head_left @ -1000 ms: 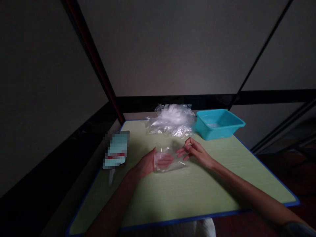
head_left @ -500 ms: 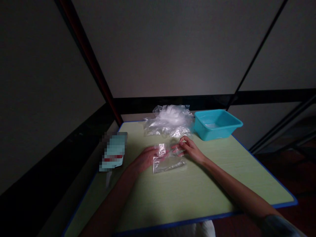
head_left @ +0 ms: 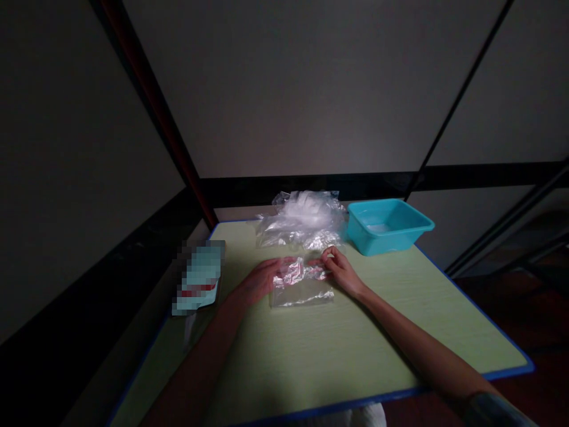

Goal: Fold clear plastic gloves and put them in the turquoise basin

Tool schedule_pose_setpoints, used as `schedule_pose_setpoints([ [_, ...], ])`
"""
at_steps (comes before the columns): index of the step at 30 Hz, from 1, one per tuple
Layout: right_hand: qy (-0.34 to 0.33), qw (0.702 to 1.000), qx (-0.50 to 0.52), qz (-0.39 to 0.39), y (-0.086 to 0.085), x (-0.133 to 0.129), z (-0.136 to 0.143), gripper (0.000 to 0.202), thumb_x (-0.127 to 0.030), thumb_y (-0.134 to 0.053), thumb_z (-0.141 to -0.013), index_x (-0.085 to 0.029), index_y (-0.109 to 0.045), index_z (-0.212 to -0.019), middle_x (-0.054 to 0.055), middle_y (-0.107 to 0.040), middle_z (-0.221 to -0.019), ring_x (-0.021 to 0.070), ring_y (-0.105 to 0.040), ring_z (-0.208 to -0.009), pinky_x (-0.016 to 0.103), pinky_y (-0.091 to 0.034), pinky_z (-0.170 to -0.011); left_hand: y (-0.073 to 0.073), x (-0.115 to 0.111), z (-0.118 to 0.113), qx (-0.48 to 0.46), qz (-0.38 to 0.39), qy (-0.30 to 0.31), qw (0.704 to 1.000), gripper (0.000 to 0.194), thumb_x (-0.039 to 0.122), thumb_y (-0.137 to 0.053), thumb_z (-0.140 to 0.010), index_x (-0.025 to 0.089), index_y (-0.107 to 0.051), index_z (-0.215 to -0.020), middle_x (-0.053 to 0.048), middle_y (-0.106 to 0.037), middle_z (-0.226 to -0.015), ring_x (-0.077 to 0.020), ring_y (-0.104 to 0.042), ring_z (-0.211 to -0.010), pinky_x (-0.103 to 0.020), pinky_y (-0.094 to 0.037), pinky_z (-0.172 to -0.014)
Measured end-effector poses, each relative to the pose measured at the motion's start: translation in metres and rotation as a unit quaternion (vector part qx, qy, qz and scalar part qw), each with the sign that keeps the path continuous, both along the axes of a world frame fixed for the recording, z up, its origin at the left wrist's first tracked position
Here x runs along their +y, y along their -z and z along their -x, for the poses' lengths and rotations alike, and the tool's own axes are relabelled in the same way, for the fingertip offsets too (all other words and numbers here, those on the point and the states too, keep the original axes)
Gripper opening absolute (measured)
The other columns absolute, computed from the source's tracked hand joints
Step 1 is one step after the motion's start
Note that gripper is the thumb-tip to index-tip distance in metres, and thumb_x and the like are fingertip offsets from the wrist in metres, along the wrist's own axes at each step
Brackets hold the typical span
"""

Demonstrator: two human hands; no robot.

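A small clear plastic bag (head_left: 303,292) lies on the table between my two hands, its upper part crumpled and shiny. My left hand (head_left: 262,280) is at its left edge, fingers reaching along the top and partly seen through the film, gripping it. At the upper right corner, my right hand (head_left: 341,271) pinches the film with thumb and index finger. Just beyond my hands rests a pile of clear plastic bags (head_left: 306,216).
A turquoise plastic basin (head_left: 384,237) stands at the back right of the pale green table (head_left: 355,362) with blue edging. On the left is a blurred-out flat object (head_left: 199,277), light green with a red band. Dark panels (head_left: 302,89) rise behind the table.
The bag's upper part has become more bunched and its lower part lies flatter. My left fingers have drawn closer along its top edge. The view has shifted slightly.
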State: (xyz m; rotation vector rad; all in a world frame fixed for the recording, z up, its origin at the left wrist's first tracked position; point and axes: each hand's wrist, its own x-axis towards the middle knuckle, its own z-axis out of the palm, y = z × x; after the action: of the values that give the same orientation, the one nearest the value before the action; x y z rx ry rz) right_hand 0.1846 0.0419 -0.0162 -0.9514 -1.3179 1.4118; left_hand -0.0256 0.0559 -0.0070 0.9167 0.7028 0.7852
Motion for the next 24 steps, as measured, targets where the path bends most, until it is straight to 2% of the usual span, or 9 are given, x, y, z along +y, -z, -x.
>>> schedule_pose_setpoints([
  [8,0.017,1.0,-0.002,0.005,0.007,0.003,0.0,0.031,-0.05,-0.05,-0.076,-0.023,-0.034,-0.077,0.0,-0.062,-0.082,0.0166,-0.062,-0.067,0.028,-0.048,-0.052,0.011,0.006,-0.001,-0.009,0.0,0.003,1.0,0.029,0.03,-0.058,-0.076,0.012,-0.062,-0.099,-0.012,-0.065,-0.099,-0.0268,-0.054,-0.101,-0.042,-0.039,-0.087],
  [15,0.035,0.999,0.014,0.016,0.012,0.004,-0.001,0.032,-0.048,-0.054,-0.073,-0.023,-0.036,-0.079,-0.001,-0.062,-0.08,0.0145,-0.063,-0.065,0.027,-0.049,-0.055,0.015,0.008,0.001,-0.018,-0.002,0.005,1.0,0.03,0.029,-0.056,-0.077,0.013,-0.061,-0.102,-0.012,-0.063,-0.103,-0.0276,-0.051,-0.106,-0.044,-0.038,-0.088],
  [20,0.04,0.999,0.035,0.006,0.016,0.005,-0.001,0.04,-0.039,-0.066,-0.064,-0.023,-0.035,-0.085,0.0,-0.064,-0.08,0.0152,-0.063,-0.068,0.027,-0.05,-0.058,0.015,0.008,0.003,-0.038,0.004,0.006,0.999,0.033,0.028,-0.055,-0.078,0.014,-0.057,-0.108,-0.013,-0.062,-0.105,-0.0264,-0.055,-0.101,-0.043,-0.037,-0.089],
  [24,0.032,0.999,0.028,-0.013,0.02,0.006,-0.001,0.037,-0.031,-0.064,-0.065,-0.023,-0.034,-0.086,0.0,-0.063,-0.081,0.0146,-0.063,-0.069,0.027,-0.049,-0.058,0.011,0.007,0.003,-0.042,-0.002,-0.026,0.999,0.039,0.023,-0.055,-0.076,0.017,-0.052,-0.114,-0.01,-0.062,-0.106,-0.0236,-0.056,-0.1,-0.041,-0.038,-0.089],
])
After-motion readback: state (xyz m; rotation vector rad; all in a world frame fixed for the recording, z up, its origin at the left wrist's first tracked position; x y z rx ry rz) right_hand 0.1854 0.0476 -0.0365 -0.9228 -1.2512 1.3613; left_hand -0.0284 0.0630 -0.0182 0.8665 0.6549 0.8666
